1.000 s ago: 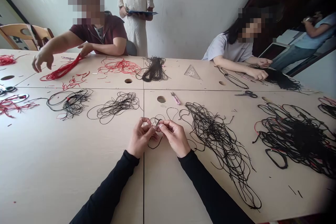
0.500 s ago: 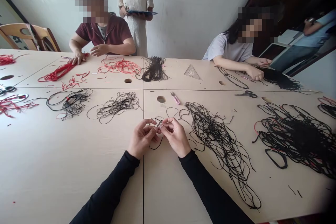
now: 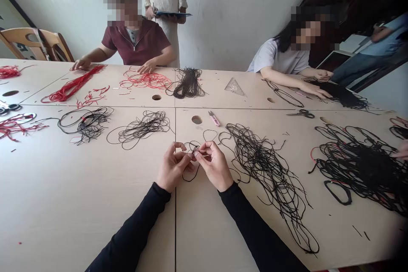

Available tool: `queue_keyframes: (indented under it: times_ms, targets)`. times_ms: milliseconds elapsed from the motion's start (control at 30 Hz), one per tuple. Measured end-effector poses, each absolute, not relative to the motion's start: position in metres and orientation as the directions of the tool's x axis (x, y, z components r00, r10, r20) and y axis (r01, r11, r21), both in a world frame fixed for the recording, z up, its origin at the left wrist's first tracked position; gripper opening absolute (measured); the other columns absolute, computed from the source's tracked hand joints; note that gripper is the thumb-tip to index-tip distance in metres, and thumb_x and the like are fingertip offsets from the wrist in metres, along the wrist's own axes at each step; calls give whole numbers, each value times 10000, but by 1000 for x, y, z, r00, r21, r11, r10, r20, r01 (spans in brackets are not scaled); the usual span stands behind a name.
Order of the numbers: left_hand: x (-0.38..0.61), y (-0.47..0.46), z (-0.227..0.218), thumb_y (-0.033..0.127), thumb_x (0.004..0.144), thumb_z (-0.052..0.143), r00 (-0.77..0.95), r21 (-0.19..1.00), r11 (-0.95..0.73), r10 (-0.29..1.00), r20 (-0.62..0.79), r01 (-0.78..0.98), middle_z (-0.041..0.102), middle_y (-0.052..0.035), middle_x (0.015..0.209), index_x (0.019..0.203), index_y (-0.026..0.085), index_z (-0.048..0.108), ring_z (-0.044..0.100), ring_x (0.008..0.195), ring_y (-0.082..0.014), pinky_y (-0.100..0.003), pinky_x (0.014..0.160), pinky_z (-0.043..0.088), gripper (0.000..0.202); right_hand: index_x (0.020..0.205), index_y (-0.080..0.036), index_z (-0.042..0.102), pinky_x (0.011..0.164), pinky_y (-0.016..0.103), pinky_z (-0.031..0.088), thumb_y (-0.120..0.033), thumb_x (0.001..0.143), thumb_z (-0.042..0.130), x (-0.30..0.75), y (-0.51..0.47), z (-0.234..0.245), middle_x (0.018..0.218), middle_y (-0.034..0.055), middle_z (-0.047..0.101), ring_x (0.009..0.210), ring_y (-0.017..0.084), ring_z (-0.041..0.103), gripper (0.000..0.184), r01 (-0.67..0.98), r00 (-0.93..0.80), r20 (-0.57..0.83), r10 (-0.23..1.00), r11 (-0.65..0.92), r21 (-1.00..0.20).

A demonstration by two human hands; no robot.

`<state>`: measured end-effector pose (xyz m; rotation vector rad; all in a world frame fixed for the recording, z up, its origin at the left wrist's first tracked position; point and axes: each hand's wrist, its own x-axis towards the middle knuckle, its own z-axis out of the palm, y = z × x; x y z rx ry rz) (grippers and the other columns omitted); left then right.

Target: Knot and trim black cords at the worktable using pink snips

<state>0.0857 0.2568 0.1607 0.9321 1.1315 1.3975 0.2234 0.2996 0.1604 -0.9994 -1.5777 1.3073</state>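
Observation:
Between my two hands is a thin black cord (image 3: 190, 179), looped below and above my fingertips. My left hand (image 3: 174, 165) pinches it with thumb and fingers, the index finger curled above. Facing it, my right hand (image 3: 214, 165) grips the same cord at its fingertips; the small crossing there is partly hidden by the fingers. A loose tangle of black cords (image 3: 261, 161) lies just right of my right hand. Beyond my hands rest pink-handled thread snips (image 3: 214, 118), and a looser bundle of thin black cord (image 3: 145, 127) lies to the left.
Black scissors (image 3: 301, 113) and a clear set square (image 3: 235, 86) lie farther back. A large heap of black cords (image 3: 360, 165) covers the right side, with another person's hand (image 3: 402, 149) at its edge. Across the table, co-workers sit by red cords (image 3: 72, 87) and black cords.
My hands stay almost in place, the left index finger lifting slightly. Across the table, the person in maroon has spread both hands apart. Another hand has appeared at the right edge.

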Motion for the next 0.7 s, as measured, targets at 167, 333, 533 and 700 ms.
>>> queue_keyframes:
  times_ms: [167, 333, 533, 700]
  targets:
    - [85, 257, 159, 396, 757, 698, -100, 972, 9, 994, -33, -235, 657, 3, 650, 825, 181, 474, 608, 519, -120, -252, 562, 503, 318, 879, -205, 443, 688, 295, 521, -318, 828, 596, 222, 299, 161, 814, 27, 618, 744, 172, 637, 198, 124, -337, 113, 935, 163, -979]
    - [86, 258, 158, 427, 743, 701, -98, 976, 46, 993, -68, -212, 665, -18, 668, 914, 155, 534, 620, 531, -135, -265, 563, 515, 362, 880, -205, 447, 676, 289, 508, -309, 839, 568, 223, 300, 162, 808, 22, 611, 747, 170, 625, 165, 167, -357, 144, 923, 215, -962]
    - [86, 258, 160, 428, 722, 718, -120, 971, 62, 989, -91, -230, 661, -33, 658, 870, 136, 566, 617, 526, -133, -262, 560, 515, 361, 866, -206, 449, 672, 294, 497, -318, 839, 568, 223, 299, 164, 813, 29, 630, 722, 168, 623, 166, 188, -348, 159, 924, 235, -953]
    - [87, 258, 160, 434, 733, 711, -152, 965, 40, 985, -82, -259, 658, -35, 658, 814, 144, 554, 611, 521, -132, -259, 546, 506, 339, 899, -202, 467, 696, 311, 506, -341, 858, 553, 223, 298, 165, 873, 53, 654, 766, 185, 648, 168, 175, -374, 150, 915, 228, -958]
